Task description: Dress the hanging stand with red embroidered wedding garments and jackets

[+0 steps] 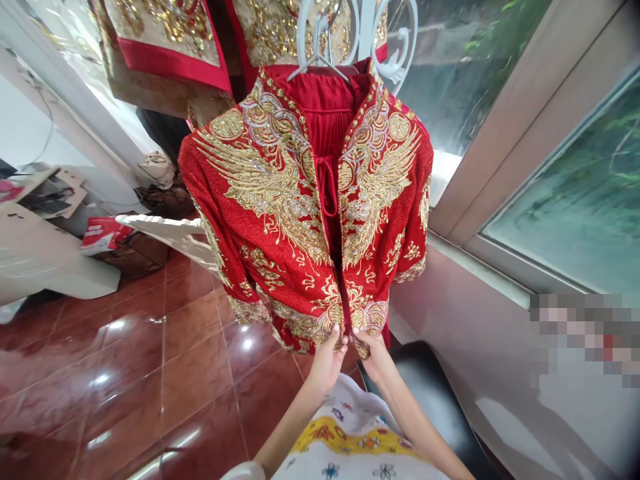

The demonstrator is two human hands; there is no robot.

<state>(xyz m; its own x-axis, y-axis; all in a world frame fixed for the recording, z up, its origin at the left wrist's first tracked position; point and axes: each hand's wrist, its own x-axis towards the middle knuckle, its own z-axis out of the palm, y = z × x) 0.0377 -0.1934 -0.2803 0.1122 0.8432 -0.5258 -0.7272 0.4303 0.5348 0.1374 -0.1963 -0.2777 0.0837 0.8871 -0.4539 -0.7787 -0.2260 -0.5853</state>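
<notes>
The red, gold-embroidered fabric jacket (295, 220) hangs on a silver wire hanger (319, 59), extending far from the left hand (326, 363) and right hand (375, 357), each pinching its near hem.

I have the jacket (280, 207) hanging from the hanger (320, 67) at centre view. The hanger lies before the scrollwork (367, 30). I locate further garments (173, 63) behind the jacket, at upper left. My left grip (327, 363) is on the left side of the jacket's lower edge; my right grip (375, 357) is on the right side. I read the window (575, 180) at right, above the wall (445, 313). The seat (425, 373) lies beyond my right forearm (407, 407). The floor (193, 373) extends at left.
</notes>
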